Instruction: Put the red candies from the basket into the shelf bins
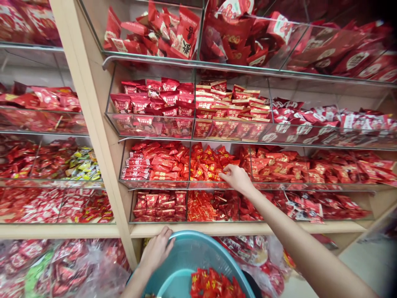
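Two bays of wooden shelving are shown, parted by one pale upright. Four tiers of glass-fronted compartments can be counted in the right-hand bay, all heaped with wrapped packets. Under the shelves, clear plastic bags of packets are stacked; their number cannot be told from the overlap.

One blue tub is held below the right-hand bay, its near side cut off by the frame. Its rim is gripped by the left hand, the fingers closed over the edge. The right hand is extended to the third tier, its fingers bent and brought near together at the glass front; whether anything is pinched between them cannot be told.

The red packets with yellow print are heaped in that third-tier compartment, just beside the right fingertips, too many to be counted. One pile of similar packets is gathered in the tub, overlapped beyond an exact count. One heap of yellow-green packets is seen in the left bay.

The step in hand is judged to be picking from this compartment; for the next move, a secure pinch and clearance over the glass lip would be needed.
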`<state>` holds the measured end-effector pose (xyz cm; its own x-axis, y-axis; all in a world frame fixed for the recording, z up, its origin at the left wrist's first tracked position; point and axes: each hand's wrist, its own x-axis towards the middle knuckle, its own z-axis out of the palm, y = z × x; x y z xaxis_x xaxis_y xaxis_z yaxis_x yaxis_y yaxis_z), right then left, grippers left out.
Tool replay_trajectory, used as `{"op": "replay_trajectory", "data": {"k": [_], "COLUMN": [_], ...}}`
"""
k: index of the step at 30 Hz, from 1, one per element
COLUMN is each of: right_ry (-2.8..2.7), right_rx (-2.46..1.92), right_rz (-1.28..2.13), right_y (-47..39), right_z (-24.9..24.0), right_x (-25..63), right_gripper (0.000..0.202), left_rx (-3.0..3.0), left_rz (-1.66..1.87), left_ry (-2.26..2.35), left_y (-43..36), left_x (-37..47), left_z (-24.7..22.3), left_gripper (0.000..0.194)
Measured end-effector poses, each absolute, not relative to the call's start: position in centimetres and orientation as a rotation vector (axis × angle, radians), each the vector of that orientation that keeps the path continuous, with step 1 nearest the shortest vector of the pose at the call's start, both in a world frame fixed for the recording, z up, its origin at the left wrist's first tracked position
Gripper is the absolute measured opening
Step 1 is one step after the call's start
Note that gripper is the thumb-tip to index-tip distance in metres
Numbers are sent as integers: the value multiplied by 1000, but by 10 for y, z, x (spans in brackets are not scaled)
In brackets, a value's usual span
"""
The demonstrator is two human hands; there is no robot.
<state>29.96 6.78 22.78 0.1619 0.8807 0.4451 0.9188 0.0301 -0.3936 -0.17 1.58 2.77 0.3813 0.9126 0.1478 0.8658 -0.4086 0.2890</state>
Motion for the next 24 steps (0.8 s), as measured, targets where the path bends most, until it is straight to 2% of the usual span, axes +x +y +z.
{"op": "replay_trajectory", "data": {"k": [8,18,24], "right_ry": [-1677,-1625,-1415], "right_rx": [-1856,-1789,-1576], "right_rz": [-9,-14,209], "right_y": [76,79,74], "right_z": [223,221,225], "right_x": [303,304,310], "right_gripper": [10,14,17], "left_rx": [2437,2434,2481], "left_rz": [439,438,413], "left_ry": [1593,1591,1593], "left_y": [16,15,15], "left_x": [-1,-1,-2], "left_z": [29,31,29], "left_gripper": [32,33,34]}}
